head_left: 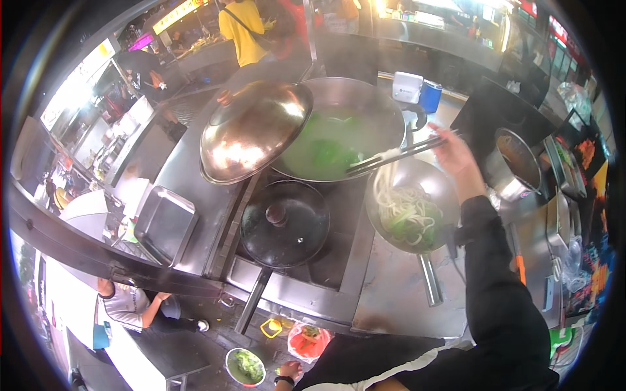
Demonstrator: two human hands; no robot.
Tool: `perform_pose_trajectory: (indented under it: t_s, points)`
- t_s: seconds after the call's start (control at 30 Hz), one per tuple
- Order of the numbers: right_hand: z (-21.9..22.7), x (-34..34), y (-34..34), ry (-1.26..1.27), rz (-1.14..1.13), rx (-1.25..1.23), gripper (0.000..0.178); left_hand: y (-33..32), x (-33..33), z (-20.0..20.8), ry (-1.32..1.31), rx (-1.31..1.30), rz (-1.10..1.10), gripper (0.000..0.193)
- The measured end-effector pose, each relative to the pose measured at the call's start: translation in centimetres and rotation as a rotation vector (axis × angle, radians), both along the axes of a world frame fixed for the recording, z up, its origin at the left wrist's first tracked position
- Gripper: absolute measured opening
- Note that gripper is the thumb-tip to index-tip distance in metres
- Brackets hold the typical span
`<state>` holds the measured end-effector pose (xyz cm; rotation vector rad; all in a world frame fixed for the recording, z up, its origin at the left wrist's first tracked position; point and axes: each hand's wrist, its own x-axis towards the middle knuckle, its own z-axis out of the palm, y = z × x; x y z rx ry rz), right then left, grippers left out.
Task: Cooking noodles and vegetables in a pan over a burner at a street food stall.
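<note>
My right hand (456, 159) is closed around long dark chopsticks (407, 156), which reach left over the rim of a large steaming wok (385, 104). Pale thick noodles (385, 186) drape over the chopsticks and hang into a steel pan (437, 186) with a metal handle, where more noodles lie with green leaves. Cloudy liquid with greens (332, 146) fills the wok. A domed metal lid (254, 130) covers its left side. Low at the bottom edge is my left hand (290, 371), with a dark wristband; its fingers are too small and unclear to read.
A black lidded frying pan (285, 241) sits in front of the wok, handle toward me. To the left lies a metal tray (169, 221); a steel pot (515, 163) stands at right. A bowl of greens (246, 366) is below. A seated person (130, 303) is at lower left.
</note>
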<state>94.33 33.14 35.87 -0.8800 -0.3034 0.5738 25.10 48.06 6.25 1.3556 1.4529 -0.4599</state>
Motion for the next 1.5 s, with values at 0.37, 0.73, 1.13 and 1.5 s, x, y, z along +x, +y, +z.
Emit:
perform_pose_trajectory:
  t_s: [0.37,0.73,1.13,1.5]
  points:
    - [5.5,-5.1,-13.2,-0.163,-0.143,-0.303,0.033,2.1,-3.3,-6.6,-0.272,0.157,-0.409,0.022]
    - [8.3,-1.3,-7.4,-0.301,-0.062,-0.472,0.033,2.4,-3.6,-11.4,-0.247,0.652,-1.159,0.022]
    - [11.7,-1.7,-1.4,-0.555,-0.196,-0.346,0.026,1.3,-8.5,-10.7,-0.120,0.432,-1.010,0.024]
    - [2.2,-4.2,16.6,-0.457,-0.148,-0.542,0.019,-0.6,-8.5,-10.5,-0.140,0.426,-0.889,0.023]
